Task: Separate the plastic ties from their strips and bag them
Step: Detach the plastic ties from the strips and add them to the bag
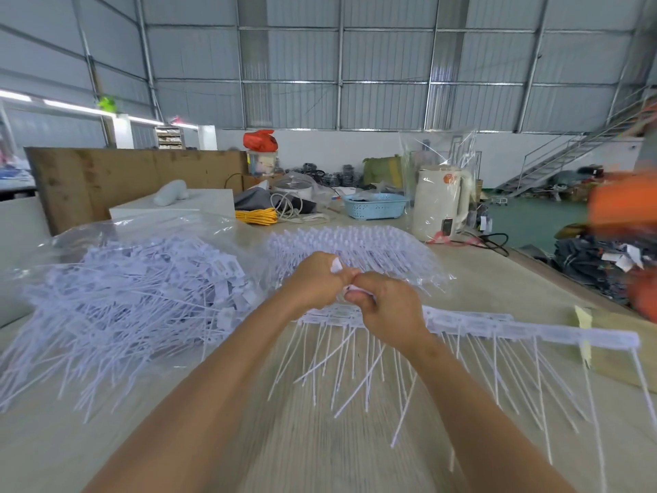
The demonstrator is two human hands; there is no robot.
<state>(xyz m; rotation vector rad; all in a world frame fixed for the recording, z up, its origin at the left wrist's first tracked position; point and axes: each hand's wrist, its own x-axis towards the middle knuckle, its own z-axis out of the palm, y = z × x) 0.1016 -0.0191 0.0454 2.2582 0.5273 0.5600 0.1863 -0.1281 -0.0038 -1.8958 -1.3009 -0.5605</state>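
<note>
Both hands, left hand (316, 279) and right hand (382, 307), pinch the long white plastic tie strip (497, 327) knuckle to knuckle, I judge for snapping leverage. Its tails hang over the pale desk (480, 275) (blurred), and the clear bag of loose white ties (135, 279) sits just left for dropping.

table (480, 275) | bagged ties (135, 279) (clear bag) | kettle (441, 204) | basket (377, 205)

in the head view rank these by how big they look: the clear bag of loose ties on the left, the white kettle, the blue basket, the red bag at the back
1. clear bag of loose ties, by far the largest, though nearest the camera
2. white kettle
3. blue basket
4. red bag, smallest, but farthest back, so its true size is unsure
</note>
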